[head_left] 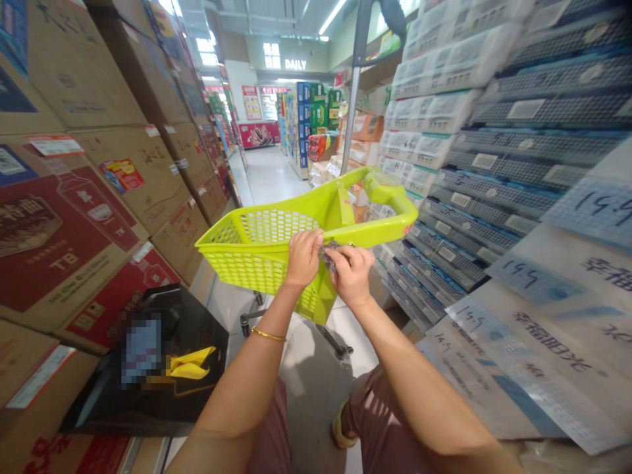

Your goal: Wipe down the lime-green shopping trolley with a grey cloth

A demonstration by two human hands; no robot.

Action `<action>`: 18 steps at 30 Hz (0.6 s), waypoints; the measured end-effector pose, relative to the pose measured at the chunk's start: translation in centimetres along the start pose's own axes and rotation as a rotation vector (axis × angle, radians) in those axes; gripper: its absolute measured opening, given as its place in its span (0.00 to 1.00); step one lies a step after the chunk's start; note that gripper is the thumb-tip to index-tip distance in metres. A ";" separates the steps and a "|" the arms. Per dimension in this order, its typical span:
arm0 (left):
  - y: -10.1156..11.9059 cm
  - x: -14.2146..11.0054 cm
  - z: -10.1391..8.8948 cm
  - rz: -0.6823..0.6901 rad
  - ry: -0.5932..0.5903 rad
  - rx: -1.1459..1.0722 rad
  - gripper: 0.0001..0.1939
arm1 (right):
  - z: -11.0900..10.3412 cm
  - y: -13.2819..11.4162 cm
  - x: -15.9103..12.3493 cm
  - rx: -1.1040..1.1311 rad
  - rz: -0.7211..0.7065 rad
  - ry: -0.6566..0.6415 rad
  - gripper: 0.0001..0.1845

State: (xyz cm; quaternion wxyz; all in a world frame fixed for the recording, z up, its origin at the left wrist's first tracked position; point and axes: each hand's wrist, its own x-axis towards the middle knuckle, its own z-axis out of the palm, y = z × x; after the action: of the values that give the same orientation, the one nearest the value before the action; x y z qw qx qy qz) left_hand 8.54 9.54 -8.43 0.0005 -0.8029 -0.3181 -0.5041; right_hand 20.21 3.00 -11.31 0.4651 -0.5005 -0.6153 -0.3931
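A yellow-green plastic shopping cart (pixel 323 299) with a perforated basket stands tilted before me on a wheeled frame. My left hand (pixel 303 258) is closed over the near side rim of its basket. Just right of it, my right hand (pixel 353 273) is closed, fingertips pinching a small grey crumpled wad (pixel 328 255) against the cart's side below the rim. Whether the wad is cloth or scouring mesh I cannot tell. The left thumb and fingers lie close to the wad, perhaps touching it. The cart's looped handle end (pixel 407 214) rises to the right of both hands.
Stacked cardboard boxes (pixel 74 72) line the left side. A black bag (pixel 207 329) with a yellow item (pixel 192 363) on it leans there. Wrapped packs (pixel 459 191) and price-marked packages (pixel 533 336) crowd the right. A metal pole (pixel 351 118) stands behind the cart. An aisle floor (pixel 269 171) stretches ahead.
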 end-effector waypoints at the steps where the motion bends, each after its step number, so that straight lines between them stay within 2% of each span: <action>1: -0.1 -0.1 0.0 0.010 -0.001 0.008 0.25 | 0.1 -0.1 -0.5 0.005 -0.029 -0.026 0.12; 5: -0.3 -0.4 -0.1 0.039 -0.022 0.045 0.23 | -0.2 -0.5 -1.8 0.006 -0.076 -0.126 0.12; 7: -0.3 -0.6 -0.2 0.046 -0.029 0.058 0.23 | -0.5 -0.5 -1.8 0.026 -0.088 -0.132 0.12; 10: -0.2 -0.8 -0.1 0.056 -0.021 0.074 0.22 | -1.0 -0.3 -0.9 0.056 -0.074 -0.069 0.12; 13: -0.2 -1.0 -0.1 0.067 -0.004 0.082 0.21 | -1.2 0.2 0.5 0.054 -0.002 0.013 0.13; 18: -0.5 -1.1 0.0 0.098 0.015 0.077 0.21 | -0.7 0.4 1.0 0.053 0.013 0.022 0.13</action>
State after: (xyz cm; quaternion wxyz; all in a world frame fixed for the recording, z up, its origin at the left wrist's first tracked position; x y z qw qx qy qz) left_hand 7.97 9.36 -9.43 0.0586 -0.8133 -0.2974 -0.4966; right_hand 20.67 2.66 -10.18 0.4874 -0.4879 -0.6170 -0.3792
